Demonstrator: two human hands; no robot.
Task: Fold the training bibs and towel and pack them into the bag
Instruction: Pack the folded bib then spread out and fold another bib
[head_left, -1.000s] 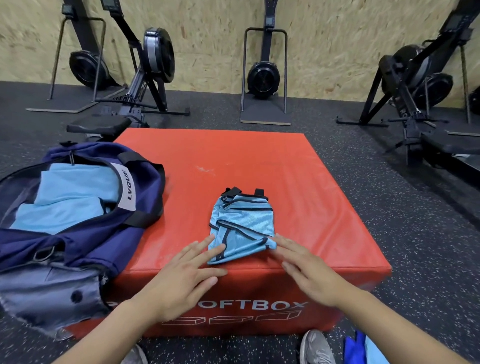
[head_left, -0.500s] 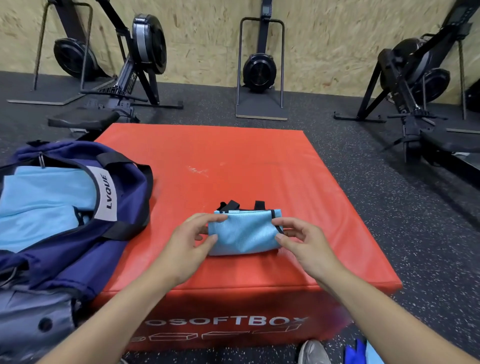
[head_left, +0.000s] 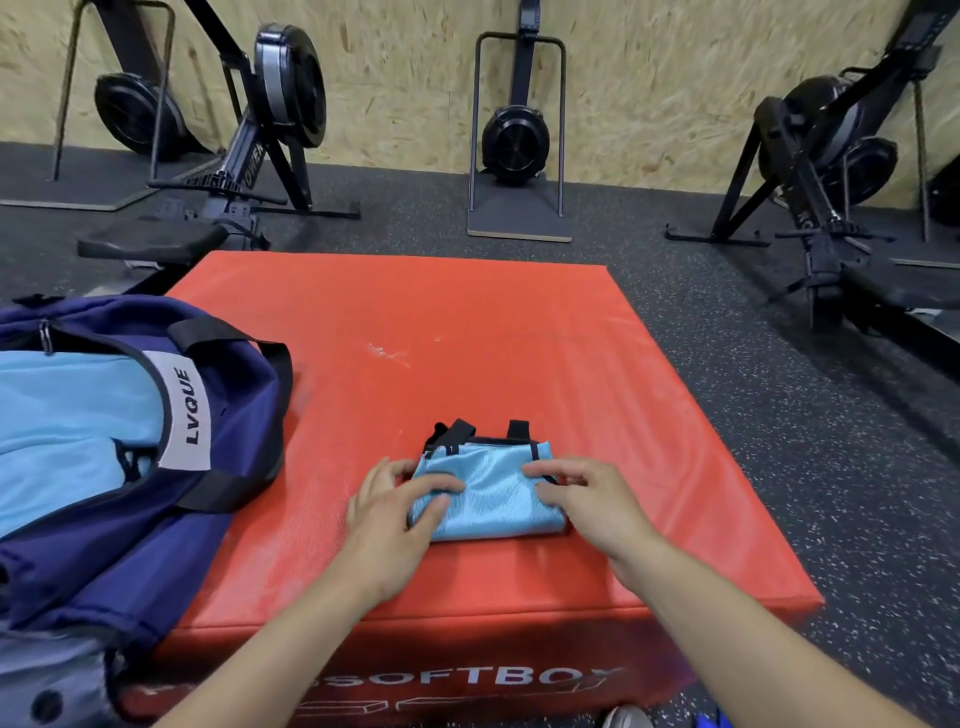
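Observation:
A light blue mesh training bib (head_left: 493, 499) with black trim lies folded into a small packet near the front of the red soft box (head_left: 467, 338). My left hand (head_left: 389, 514) grips the packet's left edge, fingers on top and thumb at the front. My right hand (head_left: 592, 499) holds its right side with bent fingers on the cloth. An open navy bag (head_left: 244, 415) marked LVQUE sits on the box's left edge, with folded light blue cloth (head_left: 67, 415) inside it.
Black rowing machines (head_left: 270, 130) stand on the dark speckled floor behind and to the right (head_left: 831, 171) of the box, against a chipboard wall. A grey shoe (head_left: 626, 719) and a scrap of blue cloth (head_left: 709, 722) show at the bottom edge.
The bib's near half was folded up and over, making a shorter packet. Both hands went from flat beside it to holding its left and right sides.

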